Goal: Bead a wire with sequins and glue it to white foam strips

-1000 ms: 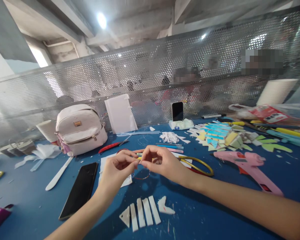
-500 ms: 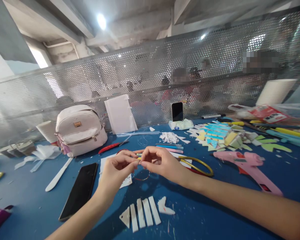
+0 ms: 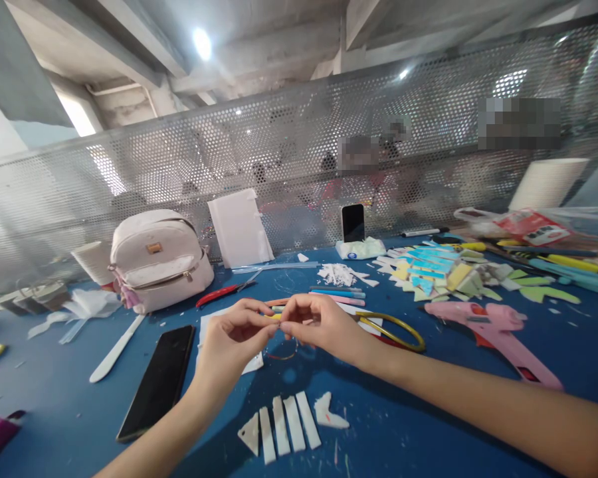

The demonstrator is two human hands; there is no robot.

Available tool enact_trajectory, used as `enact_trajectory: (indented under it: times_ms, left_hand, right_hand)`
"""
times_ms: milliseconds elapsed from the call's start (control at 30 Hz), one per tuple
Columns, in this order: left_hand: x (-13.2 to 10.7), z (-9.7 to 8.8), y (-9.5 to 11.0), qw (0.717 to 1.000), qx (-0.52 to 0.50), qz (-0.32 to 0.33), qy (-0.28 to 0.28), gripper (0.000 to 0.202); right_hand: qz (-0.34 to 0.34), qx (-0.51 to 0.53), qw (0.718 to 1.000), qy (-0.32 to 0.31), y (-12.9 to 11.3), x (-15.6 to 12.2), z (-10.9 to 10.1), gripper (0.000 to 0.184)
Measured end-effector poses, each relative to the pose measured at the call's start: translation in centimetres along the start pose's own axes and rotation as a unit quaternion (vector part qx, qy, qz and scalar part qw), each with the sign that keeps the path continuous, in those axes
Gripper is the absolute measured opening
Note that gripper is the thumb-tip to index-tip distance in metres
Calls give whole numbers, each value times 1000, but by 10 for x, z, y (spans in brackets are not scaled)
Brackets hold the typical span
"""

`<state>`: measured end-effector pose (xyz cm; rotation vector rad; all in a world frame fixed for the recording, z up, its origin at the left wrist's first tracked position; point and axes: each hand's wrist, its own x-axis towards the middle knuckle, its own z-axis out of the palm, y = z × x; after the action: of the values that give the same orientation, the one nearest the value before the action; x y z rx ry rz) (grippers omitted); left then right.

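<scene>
My left hand (image 3: 242,335) and my right hand (image 3: 319,325) meet above the middle of the blue table, thumbs and fingers pinched tip to tip. Between the fingertips is something very small. A thin, looped strand (image 3: 284,357) hangs or lies just below; whether it is thread or wire, I cannot tell. In front of the hands, white foam-like pieces (image 3: 293,421) lie in a fish-shaped row: a triangle with a small hole, several narrow strips and a forked tail. Behind the hands are colored pens (image 3: 336,292) and scissors with gold-colored handles (image 3: 398,332), partly covered by my right hand.
A black phone (image 3: 159,378) and a white plastic knife (image 3: 117,348) lie left, near a pale backpack (image 3: 159,262). To the right are a pink glue gun (image 3: 493,325) and a pile of colored scraps (image 3: 438,265). Red-handled pliers (image 3: 219,294) lie behind. A perforated metal screen (image 3: 289,146) bounds the table.
Both hands stay pinched together at nearly the same spot, with only slight finger shifts. The pieces on the table have not moved.
</scene>
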<state>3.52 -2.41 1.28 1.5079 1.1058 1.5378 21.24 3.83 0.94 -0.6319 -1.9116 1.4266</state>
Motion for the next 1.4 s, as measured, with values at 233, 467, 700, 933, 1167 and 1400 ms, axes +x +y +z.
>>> enact_trajectory:
  times_ms: [233, 467, 700, 933, 1167, 1400]
  left_hand:
    - [-2, 0, -2, 1000, 0, 12, -7, 9]
    - [-2, 0, 5, 998, 48, 43, -11, 11]
    - [-3, -1, 6, 997, 60, 40, -15, 11]
    - [0, 0, 1, 1000, 12, 19, -17, 7]
    - [-1, 4, -1, 1000, -21, 10, -3, 4]
    - [0, 2, -1, 1000, -2, 19, -6, 3]
  right_hand:
    - [15, 38, 999, -8, -3, 2, 1, 20]
    - [71, 92, 993, -18, -5, 2, -1, 22]
    - [100, 113, 988, -39, -5, 1, -2, 23]
    - [143, 154, 976, -49, -4, 1, -2, 26]
    - [155, 196, 967, -59, -5, 0, -1, 29]
    - [141, 198, 968, -66, -4, 1, -2, 28]
